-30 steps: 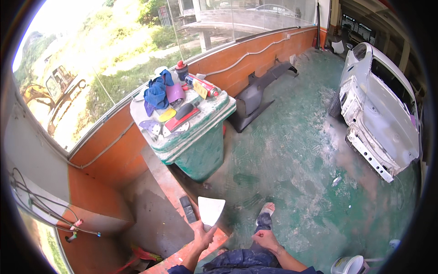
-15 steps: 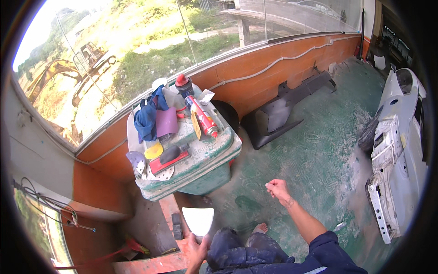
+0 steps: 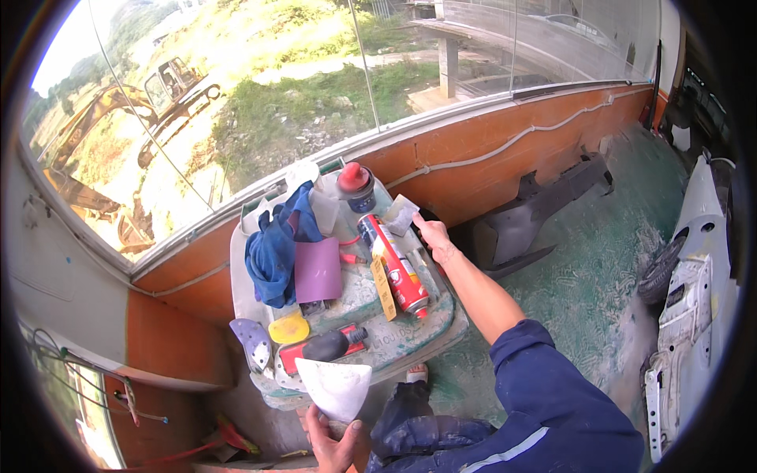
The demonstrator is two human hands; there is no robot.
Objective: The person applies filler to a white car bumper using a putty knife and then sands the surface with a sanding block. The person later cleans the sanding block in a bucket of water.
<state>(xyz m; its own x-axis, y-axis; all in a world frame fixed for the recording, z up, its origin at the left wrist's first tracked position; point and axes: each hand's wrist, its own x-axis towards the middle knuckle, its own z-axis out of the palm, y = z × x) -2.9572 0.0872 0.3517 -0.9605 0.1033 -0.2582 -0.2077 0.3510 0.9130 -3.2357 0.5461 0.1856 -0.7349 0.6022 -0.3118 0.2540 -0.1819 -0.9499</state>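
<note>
Clock dirs. from ctr. of bin lid [image 3: 361, 301]. L hand [image 3: 335, 445], at 6 o'clock, grips white scraper [image 3: 337, 390], blade toward 12. R hand [image 3: 432, 236], at 2, has fingertips at edge of whitish sheet [image 3: 400, 214], approx. 1–2; can't tell if pinched. Also on lid: spray can [image 3: 400, 272] nr 3, red-capped bottle [image 3: 356, 189] 12, blue cloth [image 3: 272, 256] 10, purple sheet [image 3: 318, 270] 9–10, yellow pad [image 3: 289, 328] 8.
</note>
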